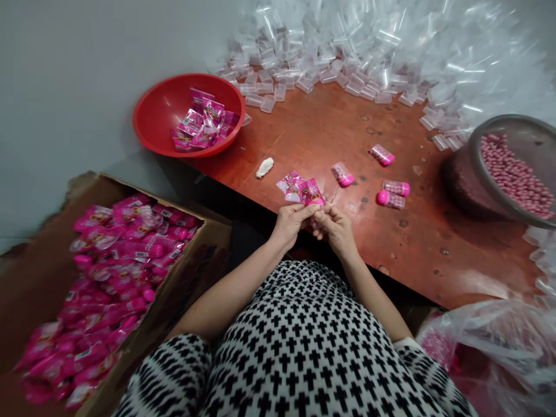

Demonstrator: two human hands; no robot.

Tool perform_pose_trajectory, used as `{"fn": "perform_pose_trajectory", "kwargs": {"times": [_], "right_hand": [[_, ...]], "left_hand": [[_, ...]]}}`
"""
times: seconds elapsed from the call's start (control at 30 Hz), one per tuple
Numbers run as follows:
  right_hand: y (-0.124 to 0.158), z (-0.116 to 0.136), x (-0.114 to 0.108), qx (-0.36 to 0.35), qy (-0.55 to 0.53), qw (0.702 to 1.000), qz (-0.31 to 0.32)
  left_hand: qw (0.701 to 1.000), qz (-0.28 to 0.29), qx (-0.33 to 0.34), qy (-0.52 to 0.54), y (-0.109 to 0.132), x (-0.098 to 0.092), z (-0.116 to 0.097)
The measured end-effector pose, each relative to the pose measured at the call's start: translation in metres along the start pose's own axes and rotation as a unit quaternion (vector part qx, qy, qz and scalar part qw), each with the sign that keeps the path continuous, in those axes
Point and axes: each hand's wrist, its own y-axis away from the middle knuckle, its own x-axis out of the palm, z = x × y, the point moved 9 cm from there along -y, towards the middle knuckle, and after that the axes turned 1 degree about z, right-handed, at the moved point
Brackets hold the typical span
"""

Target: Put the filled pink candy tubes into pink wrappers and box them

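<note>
At the table's near edge, my left hand (292, 223) and my right hand (337, 229) meet, fingers closed in a pinch on a small pink-capped tube (318, 202). Fingers cover most of its body. A shiny pink printed packet (310, 187) stands up against the cap at my left fingertips; whether it is fixed to the tube I cannot tell. Just left of it, another pink packet (292, 182) lies on the wood. Beyond my right hand lies a clear tube of pink beads with a pink cap (343, 174). Several similar filled tubes (382, 154) rest farther right.
A red bowl (150, 116) with pink packets stands at the far left. Clear empty tubes (369, 63) are heaped along the back. At right is a bucket (464, 168) of pink beads. A cardboard box (208, 231) of pink packages sits lower left, a plastic bag (499, 330) lower right.
</note>
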Motion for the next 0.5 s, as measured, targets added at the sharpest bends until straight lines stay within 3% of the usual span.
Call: {"fn": "perform_pose_trajectory", "kwargs": {"times": [0.23, 0.5], "right_hand": [[0.008, -0.007, 0.005, 0.019, -0.088, 0.996, 0.008], [-0.001, -0.011, -0.002, 0.047, -0.099, 0.993, -0.032]], "left_hand": [[0.997, -0.028, 0.0, 0.073, 0.0, -0.007, -0.009], [0.998, 0.019, -0.023, 0.053, 0.01, 0.0, 0.007]]}}
